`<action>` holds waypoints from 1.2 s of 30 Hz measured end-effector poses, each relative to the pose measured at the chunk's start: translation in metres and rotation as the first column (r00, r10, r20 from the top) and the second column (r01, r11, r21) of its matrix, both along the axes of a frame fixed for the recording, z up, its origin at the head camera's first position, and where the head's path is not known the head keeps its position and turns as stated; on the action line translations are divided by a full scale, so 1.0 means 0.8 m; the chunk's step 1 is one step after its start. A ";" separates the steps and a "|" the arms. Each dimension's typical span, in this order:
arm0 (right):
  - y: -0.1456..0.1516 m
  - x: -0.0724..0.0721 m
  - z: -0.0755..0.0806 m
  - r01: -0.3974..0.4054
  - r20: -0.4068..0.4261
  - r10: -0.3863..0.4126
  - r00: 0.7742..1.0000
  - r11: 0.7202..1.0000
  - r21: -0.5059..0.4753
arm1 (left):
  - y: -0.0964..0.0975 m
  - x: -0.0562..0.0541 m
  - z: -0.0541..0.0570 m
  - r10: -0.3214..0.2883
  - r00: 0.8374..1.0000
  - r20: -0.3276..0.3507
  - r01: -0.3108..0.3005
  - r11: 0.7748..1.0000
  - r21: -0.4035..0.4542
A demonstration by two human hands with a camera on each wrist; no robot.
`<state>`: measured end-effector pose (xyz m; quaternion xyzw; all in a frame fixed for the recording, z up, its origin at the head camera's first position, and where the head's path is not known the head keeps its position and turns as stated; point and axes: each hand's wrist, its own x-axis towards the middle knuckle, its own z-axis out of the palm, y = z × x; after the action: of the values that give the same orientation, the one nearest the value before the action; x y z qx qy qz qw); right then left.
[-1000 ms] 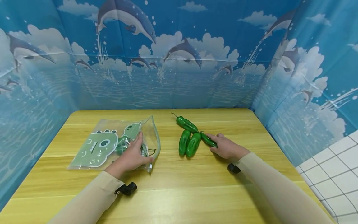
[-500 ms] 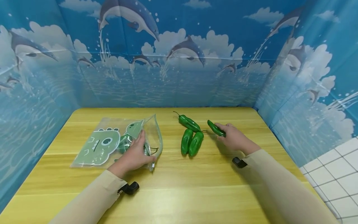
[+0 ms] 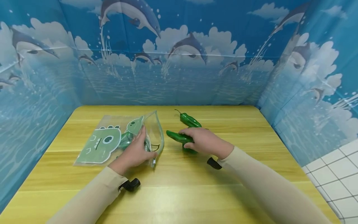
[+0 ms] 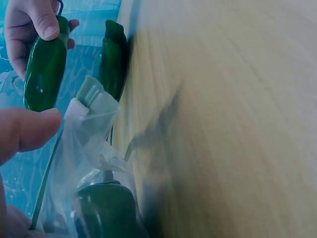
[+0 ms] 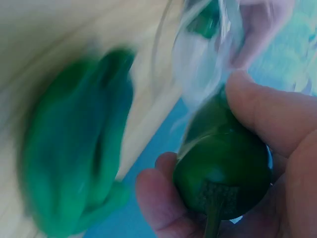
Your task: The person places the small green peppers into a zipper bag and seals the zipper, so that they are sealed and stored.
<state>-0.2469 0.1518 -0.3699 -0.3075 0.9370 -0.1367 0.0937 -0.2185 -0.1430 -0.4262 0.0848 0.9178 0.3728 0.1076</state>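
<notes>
In the head view my left hand (image 3: pixel 135 152) lies over the mouth end of a clear zip bag (image 3: pixel 104 144) with green cartoon dinosaur prints. Its fingers hold the bag's edge, and the mouth gapes to the right. A green pepper (image 4: pixel 106 208) shows inside the plastic in the left wrist view. My right hand (image 3: pixel 205 141) grips another green pepper (image 3: pixel 176 136) near its stem end, thumb on one side and fingers on the other. The held pepper's tip points left at the bag mouth. Beneath this hand, a pepper (image 3: pixel 189 150) on the table is mostly hidden.
One more green pepper (image 3: pixel 190 120) lies farther back on the wooden table (image 3: pixel 179 193), its stem pointing back left. A blue dolphin-print curtain (image 3: pixel 173 81) closes off the back and sides. White tiles (image 3: pixel 335 168) show at the right.
My right hand has lifted the pepper off the table, turned it and carried it left over the other peppers. My left hand has stayed on the bag; the head view has shifted slightly.
</notes>
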 end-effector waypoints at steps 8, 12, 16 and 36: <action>-0.050 0.012 -0.007 -0.195 -0.008 0.195 0.981 0.979 0.063 | 0.002 0.000 0.005 -0.003 1.000 0.011 0.003 1.000 0.012; -0.063 0.013 -0.011 -0.236 -0.039 0.241 0.970 0.965 0.116 | 0.004 -0.001 0.003 -0.011 1.000 0.010 0.010 1.000 0.010; -0.071 0.013 -0.016 -0.236 -0.043 0.245 0.969 0.961 0.144 | 0.005 0.000 0.002 -0.018 1.000 0.022 0.018 1.000 0.008; -0.100 -0.002 -0.039 -0.191 -0.016 0.194 0.981 0.973 0.132 | 0.008 0.005 -0.001 -0.034 0.999 0.026 0.032 0.998 0.060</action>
<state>-0.2484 0.0718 -0.4013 -0.3921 0.9109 -0.0612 0.1129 -0.2144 -0.1364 -0.4266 0.0979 0.9031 0.3994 0.1236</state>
